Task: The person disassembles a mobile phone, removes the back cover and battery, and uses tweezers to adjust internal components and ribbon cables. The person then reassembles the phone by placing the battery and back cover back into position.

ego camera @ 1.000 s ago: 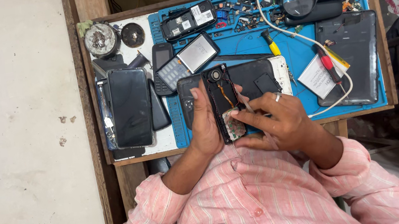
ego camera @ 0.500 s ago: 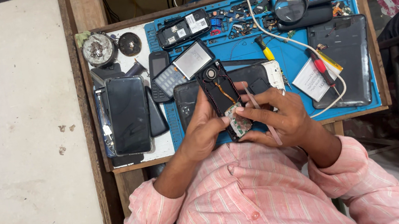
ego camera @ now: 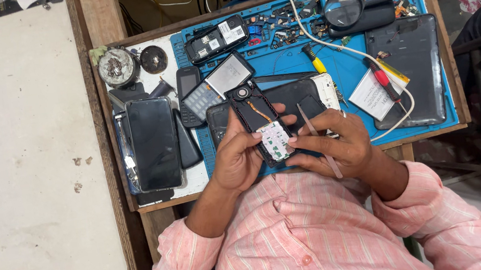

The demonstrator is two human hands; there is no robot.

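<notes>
You hold an opened phone, its back off and its circuit board showing, just above the near edge of the blue work mat. Your left hand wraps its left side, fingers curled over the edge and thumb pressing on the board. Your right hand closes on the phone's lower right corner, fingertips meeting the board, and pinches a thin pair of tweezers that slants down across the palm. Under the phone lie other dark phones. To the left rests a large black smartphone, face up. Farther back on the mat sit a magnifying glass, a yellow-handled screwdriver, a red-handled screwdriver and a dark tablet back.
</notes>
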